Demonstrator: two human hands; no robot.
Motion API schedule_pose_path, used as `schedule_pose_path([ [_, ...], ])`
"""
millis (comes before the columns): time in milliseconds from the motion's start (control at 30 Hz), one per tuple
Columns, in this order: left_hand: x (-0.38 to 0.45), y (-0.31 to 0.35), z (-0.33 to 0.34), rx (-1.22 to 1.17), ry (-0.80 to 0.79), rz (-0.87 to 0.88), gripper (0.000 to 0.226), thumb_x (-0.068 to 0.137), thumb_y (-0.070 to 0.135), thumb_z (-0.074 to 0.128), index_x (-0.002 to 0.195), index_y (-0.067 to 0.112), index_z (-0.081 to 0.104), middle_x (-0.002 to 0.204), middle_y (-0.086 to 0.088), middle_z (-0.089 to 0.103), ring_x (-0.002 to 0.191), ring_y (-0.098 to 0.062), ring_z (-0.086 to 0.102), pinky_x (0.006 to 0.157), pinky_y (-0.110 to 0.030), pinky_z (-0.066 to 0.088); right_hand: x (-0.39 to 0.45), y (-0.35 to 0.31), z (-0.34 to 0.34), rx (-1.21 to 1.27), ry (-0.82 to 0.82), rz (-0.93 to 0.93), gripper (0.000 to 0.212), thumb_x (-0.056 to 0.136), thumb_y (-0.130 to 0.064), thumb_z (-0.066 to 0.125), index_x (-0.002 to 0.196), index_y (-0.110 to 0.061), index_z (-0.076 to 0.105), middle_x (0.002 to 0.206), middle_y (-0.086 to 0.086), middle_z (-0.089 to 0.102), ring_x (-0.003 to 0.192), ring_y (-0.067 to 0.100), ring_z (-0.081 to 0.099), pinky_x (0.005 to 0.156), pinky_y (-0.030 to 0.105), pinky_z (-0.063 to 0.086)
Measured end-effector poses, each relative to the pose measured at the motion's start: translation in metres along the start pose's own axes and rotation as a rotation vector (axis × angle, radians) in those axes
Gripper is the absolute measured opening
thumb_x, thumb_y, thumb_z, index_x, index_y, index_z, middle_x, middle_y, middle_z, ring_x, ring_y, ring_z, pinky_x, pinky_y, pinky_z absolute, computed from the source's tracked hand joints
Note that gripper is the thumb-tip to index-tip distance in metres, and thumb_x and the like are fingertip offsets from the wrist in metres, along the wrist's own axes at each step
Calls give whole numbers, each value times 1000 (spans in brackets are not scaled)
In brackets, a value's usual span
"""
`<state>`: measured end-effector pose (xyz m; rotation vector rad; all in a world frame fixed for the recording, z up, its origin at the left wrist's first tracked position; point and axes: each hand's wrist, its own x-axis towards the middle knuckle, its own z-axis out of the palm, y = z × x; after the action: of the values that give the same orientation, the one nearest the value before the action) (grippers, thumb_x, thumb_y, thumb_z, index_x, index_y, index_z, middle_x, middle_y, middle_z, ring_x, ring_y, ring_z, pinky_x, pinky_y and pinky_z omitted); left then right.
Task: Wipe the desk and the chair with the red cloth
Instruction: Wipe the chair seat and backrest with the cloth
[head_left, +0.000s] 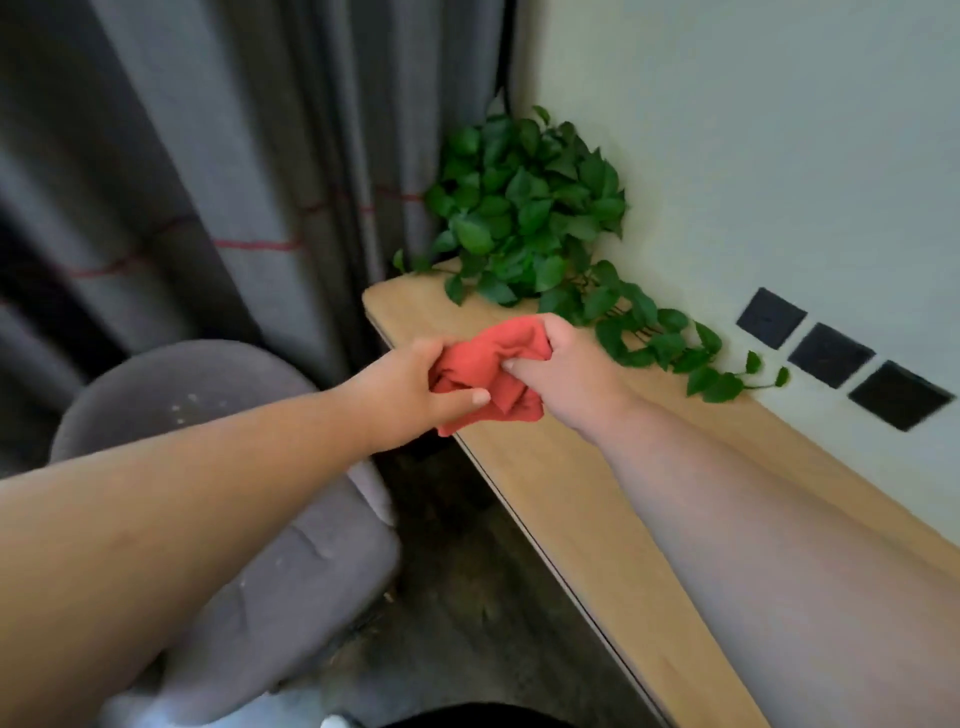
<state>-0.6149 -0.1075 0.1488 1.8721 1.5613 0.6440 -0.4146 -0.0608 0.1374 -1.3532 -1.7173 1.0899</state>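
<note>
The red cloth (493, 366) is bunched up between both hands, just above the front edge of the narrow wooden desk (571, 499). My left hand (410, 395) grips its left side with the thumb across the front. My right hand (566, 371) clutches its right side from over the desk top. The grey upholstered chair (249, 519) stands low at the left, partly hidden under my left forearm, with pale specks on its backrest.
A leafy green plant (524, 218) sits on the desk's far end and trails along the white wall. Three black squares (831, 356) are on the wall at the right. Grey curtains (182, 182) hang behind the chair. Dark floor lies between chair and desk.
</note>
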Motion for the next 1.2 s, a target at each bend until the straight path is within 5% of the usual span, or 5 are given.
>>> schedule_pose_path([
  [467,-99,-231,-141,-51,249,-349,23,81,21,73,93,35,58,81,13,67,71,6,61,65,-10,45,61,-51,282,35,-404,-112,24,74,-33,74,87,-38,55,70,-24,64,61,-10,56,57,9,42],
  [733,-99,-346,-108,-201,241,-503,31,79,22,76,100,38,59,92,10,69,81,-4,66,76,-25,54,111,20,375,78,-771,131,28,84,-9,73,108,-23,70,99,-2,77,95,13,72,82,29,55],
  [900,-103,-455,-29,-41,275,-659,71,80,42,72,140,21,42,136,-5,53,125,-18,49,106,-31,37,152,108,430,-23,-716,139,22,84,-20,72,91,-41,73,95,-12,77,94,7,71,95,39,54],
  [1067,-126,-590,35,254,175,-800,62,92,47,51,147,29,31,154,-5,35,143,-28,26,114,-41,20,185,199,499,-231,-539,70,33,84,-36,63,116,-33,67,109,-5,73,102,17,67,95,43,52],
  [1200,-125,-682,62,407,91,-821,59,95,47,43,150,32,24,161,-5,19,147,-29,12,117,-46,11,208,253,567,-353,-363,-104,35,91,-27,59,126,-22,62,122,4,69,109,21,62,89,22,43],
])
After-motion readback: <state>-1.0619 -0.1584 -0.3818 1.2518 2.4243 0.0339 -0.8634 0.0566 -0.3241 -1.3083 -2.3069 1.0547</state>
